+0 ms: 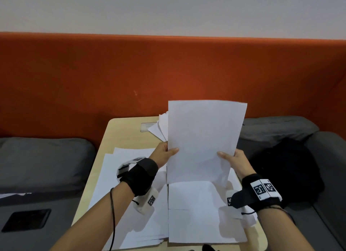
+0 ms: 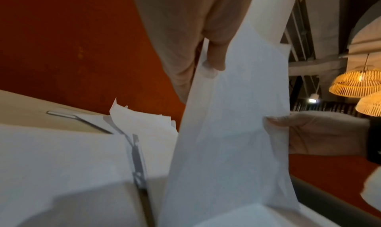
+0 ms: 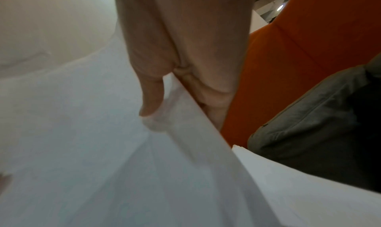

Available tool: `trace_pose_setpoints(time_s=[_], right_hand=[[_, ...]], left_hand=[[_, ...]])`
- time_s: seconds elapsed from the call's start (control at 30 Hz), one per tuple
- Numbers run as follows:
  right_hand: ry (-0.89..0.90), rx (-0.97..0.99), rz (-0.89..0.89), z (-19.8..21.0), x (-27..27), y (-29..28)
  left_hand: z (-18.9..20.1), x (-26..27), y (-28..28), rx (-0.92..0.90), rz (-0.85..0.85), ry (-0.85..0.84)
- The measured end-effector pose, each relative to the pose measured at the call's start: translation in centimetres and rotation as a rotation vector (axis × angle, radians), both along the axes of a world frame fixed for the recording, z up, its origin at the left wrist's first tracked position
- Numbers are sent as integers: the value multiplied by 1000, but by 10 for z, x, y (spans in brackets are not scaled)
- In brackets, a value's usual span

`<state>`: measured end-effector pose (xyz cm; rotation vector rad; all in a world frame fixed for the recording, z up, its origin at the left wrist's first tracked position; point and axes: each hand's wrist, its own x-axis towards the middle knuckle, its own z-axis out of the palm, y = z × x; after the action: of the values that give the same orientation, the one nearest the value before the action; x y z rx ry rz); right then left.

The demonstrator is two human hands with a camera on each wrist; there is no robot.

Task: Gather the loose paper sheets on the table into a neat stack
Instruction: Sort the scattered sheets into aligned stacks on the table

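Observation:
I hold a bundle of white sheets [image 1: 203, 138] upright above the small wooden table [image 1: 116, 127]. My left hand [image 1: 165, 153] pinches its left edge, thumb on the front. My right hand [image 1: 231, 158] pinches the right edge the same way. The left wrist view shows the held sheets [image 2: 237, 116] with a thumb [image 2: 216, 59] on them. In the right wrist view a thumb [image 3: 152, 100] presses the held paper [image 3: 103, 149]. Several more loose sheets [image 1: 134, 204] lie spread over the table, and others [image 1: 161, 127] fan out behind the bundle at its left.
An orange padded backrest [image 1: 93, 78] stands behind the table. Grey cushions [image 1: 43, 157] flank the table on the left, and a black bag [image 1: 284, 166] lies on the right seat. A dark phone [image 1: 26, 220] lies at lower left. Wicker lamps [image 2: 354, 82] hang overhead.

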<state>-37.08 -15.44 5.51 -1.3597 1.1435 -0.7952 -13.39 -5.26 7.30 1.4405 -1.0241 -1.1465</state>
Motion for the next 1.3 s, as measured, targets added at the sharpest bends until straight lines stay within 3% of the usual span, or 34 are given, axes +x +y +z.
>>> trace_pose_setpoints(time_s=[0.1, 0.3, 0.57, 0.7, 0.8, 0.87, 1.07, 1.2, 1.3], right_hand=[[88, 27, 64, -3, 6, 0], [107, -18, 202, 13, 31, 10], [151, 173, 396, -26, 79, 50], [179, 208, 387, -30, 75, 48], [175, 208, 212, -29, 60, 33], [170, 220, 107, -27, 46, 23], [304, 156, -177, -40, 2, -3], [472, 176, -279, -66, -26, -5], [606, 171, -269, -67, -30, 8]], left_hand=[[-10, 0, 10, 39, 29, -58], [11, 31, 18, -71, 290, -142], [-20, 80, 51, 37, 576, -110], [-17, 70, 64, 114, 355, -105], [-24, 60, 58, 179, 157, -289], [-31, 48, 49, 183, 90, -282], [-54, 11, 14, 277, 3, -87], [-70, -2, -3, 415, 48, -317], [-76, -13, -6, 482, 17, -390]])
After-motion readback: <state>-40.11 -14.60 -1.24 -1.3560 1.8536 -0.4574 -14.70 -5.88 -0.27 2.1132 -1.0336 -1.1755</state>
